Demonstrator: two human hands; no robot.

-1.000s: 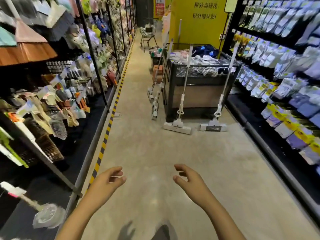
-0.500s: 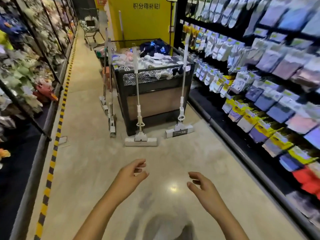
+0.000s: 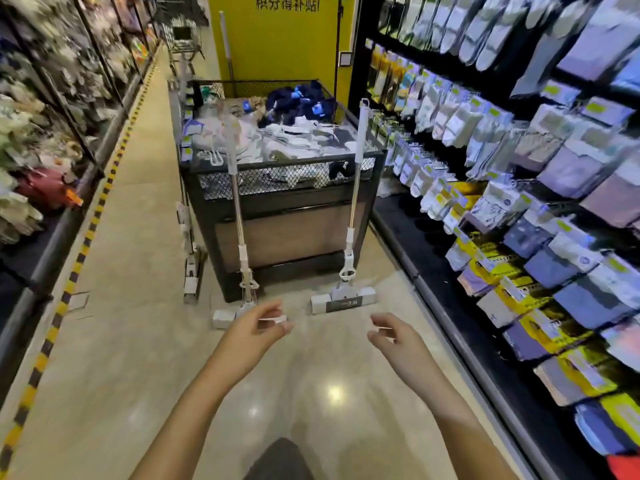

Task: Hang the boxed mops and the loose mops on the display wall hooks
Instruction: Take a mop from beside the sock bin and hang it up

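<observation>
Two loose white sponge mops lean upright against the front of a black mesh bin (image 3: 287, 202) of socks. The left mop (image 3: 239, 237) has its head on the floor just beyond my left hand (image 3: 254, 332), which partly hides that head. The right mop (image 3: 351, 230) has a labelled head (image 3: 343, 301). Another mop (image 3: 188, 244) leans at the bin's left side. My right hand (image 3: 394, 336) hovers over the floor, short of the right mop's head. Both hands hang loosely curled and hold nothing.
Sock racks (image 3: 519, 168) line the right side down to a low black ledge (image 3: 450, 306). A dark shelf of goods (image 3: 45, 133) runs along the left behind a yellow-black floor stripe (image 3: 86, 237). A shopping trolley (image 3: 181, 36) stands far down the aisle by a yellow pillar (image 3: 277, 46).
The view has swung right and moved closer to the bin and mops. Both hands have risen forward toward the mop heads, still holding nothing.
</observation>
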